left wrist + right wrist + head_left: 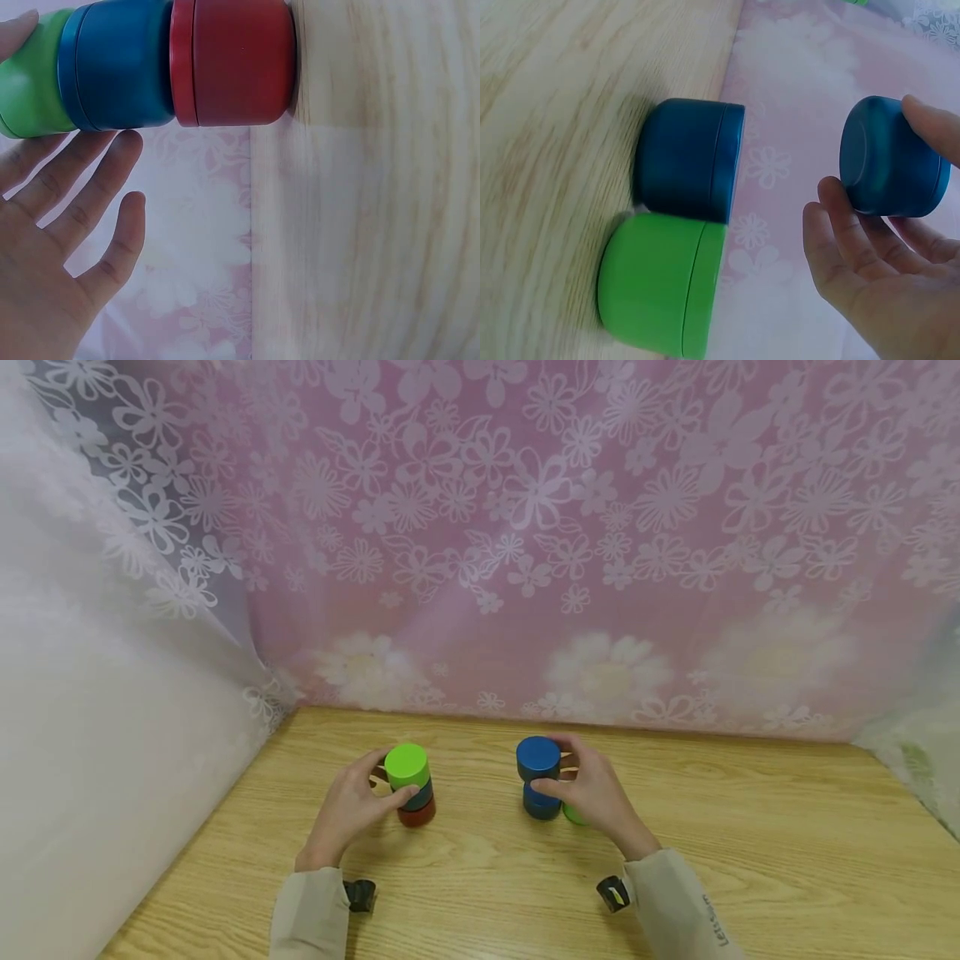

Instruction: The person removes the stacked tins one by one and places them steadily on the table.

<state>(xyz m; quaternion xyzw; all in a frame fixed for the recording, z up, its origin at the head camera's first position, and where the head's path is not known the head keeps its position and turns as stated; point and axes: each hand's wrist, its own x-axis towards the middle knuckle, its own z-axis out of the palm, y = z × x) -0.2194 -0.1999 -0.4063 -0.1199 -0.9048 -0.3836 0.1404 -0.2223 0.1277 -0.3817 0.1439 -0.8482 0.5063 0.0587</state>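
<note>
On the left of the table stands a stack of small round lidded tins: a lime green tin point(407, 763) on top, a blue tin point(120, 67) in the middle and a red tin point(236, 64) at the bottom. My left hand point(351, 810) grips the green tin between thumb and fingers, with a fingertip against the blue one. My right hand point(592, 789) pinches another blue tin point(892, 157) in the air, apart from the things below it. Beneath that is a blue tin point(686, 157) on the table, touching a second green tin point(656, 285), which my right hand partly hides in the head view.
The wooden table point(480, 877) runs back to a pink flowered curtain point(480, 568). Pale sheeting point(112, 710) hangs along the left side. A black wrist strap piece point(361, 896) shows by the left sleeve and another black piece point(613, 894) by the right sleeve.
</note>
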